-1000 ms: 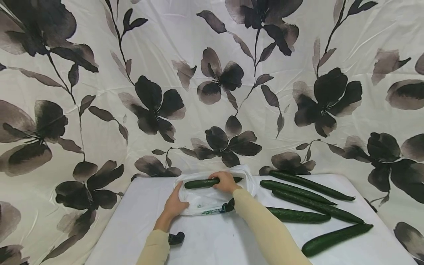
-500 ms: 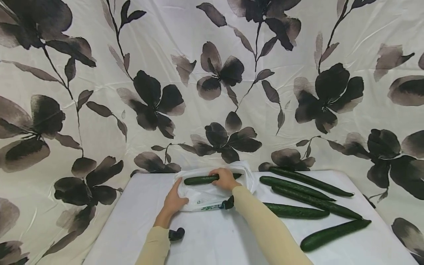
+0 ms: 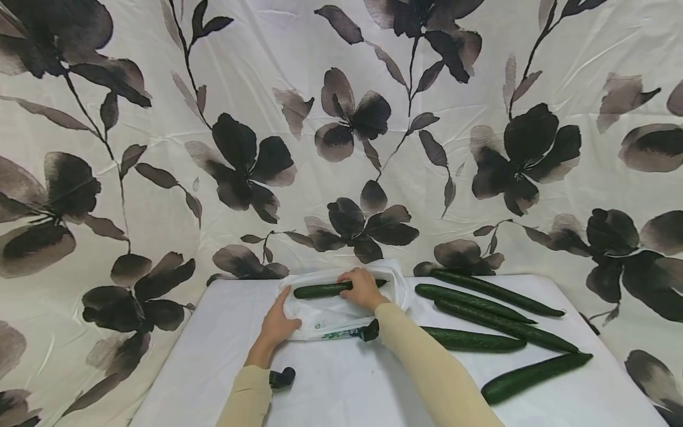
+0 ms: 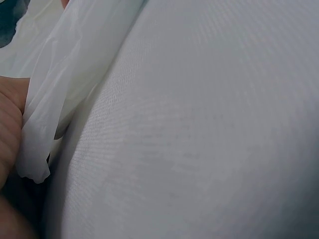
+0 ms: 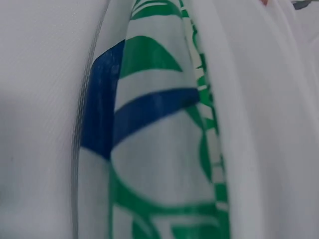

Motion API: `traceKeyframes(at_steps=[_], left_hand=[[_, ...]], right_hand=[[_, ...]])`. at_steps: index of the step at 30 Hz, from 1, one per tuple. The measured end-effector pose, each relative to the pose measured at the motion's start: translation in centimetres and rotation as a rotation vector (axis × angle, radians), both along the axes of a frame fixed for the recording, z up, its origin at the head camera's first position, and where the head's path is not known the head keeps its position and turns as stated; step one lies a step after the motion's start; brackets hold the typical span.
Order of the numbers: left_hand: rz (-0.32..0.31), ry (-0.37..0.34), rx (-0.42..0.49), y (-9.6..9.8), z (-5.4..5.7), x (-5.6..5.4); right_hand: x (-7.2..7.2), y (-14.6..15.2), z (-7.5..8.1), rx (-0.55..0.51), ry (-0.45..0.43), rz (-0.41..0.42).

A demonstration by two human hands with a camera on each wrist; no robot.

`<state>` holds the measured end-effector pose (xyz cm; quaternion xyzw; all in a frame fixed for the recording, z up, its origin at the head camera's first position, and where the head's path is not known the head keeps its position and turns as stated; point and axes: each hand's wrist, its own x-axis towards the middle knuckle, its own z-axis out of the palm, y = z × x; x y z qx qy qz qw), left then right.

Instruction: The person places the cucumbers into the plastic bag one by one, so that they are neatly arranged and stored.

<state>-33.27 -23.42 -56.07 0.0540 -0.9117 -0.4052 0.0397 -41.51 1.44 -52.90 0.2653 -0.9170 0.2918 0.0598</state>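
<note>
A white plastic bag (image 3: 325, 317) with green and blue print lies at the back middle of the table, its mouth facing up. Inside its opening lies a dark green cucumber (image 3: 315, 291), roughly level. My right hand (image 3: 363, 289) reaches into the bag and grips the cucumber right of its middle, covering that stretch. At the bag's left edge, my left hand (image 3: 277, 323) holds the plastic, thumb toward the front. The left wrist view shows part of this hand (image 4: 10, 129) against a loose flap of the bag (image 4: 42, 119). Printed plastic (image 5: 154, 119) fills the right wrist view.
Several more cucumbers (image 3: 475, 302) lie on the right side of the white-covered table (image 3: 213, 356), one (image 3: 536, 378) nearest the front. The right sleeve (image 3: 427, 367) partly covers another cucumber (image 3: 475, 340). A floral cloth (image 3: 437, 196) hangs behind the table.
The whole head view has shifted slightly. Both hands, the bag and the cucumber keep almost the same positions relative to one another.
</note>
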Motion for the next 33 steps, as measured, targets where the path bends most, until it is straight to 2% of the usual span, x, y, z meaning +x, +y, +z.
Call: traceKeyframes(at_steps=[8, 14, 20, 24, 33], left_hand=[[-0.005, 0.005, 0.005, -0.3, -0.3, -0.1], [-0.013, -0.001, -0.001, -0.5, -0.3, 0.1], [-0.02, 0.0, 0.001, -0.7, -0.2, 0.3], [-0.037, 0.01, 0.005, -0.7, -0.2, 0.2], [-0.053, 0.021, 0.007, -0.6, 0.1, 0.0]], right_hand=[[1.2, 1.1, 1.3, -0.008, 0.05, 0.059], [2.5, 2.0, 2.1, 0.006, 0.079, 0.173], [4.7, 3.0, 3.4, 0.057, 0.155, 0.278], [6.4, 4.2, 4.6, 0.083, 0.181, 0.29], [9.8, 8.1, 6.4, 0.093, 0.147, 0.303]])
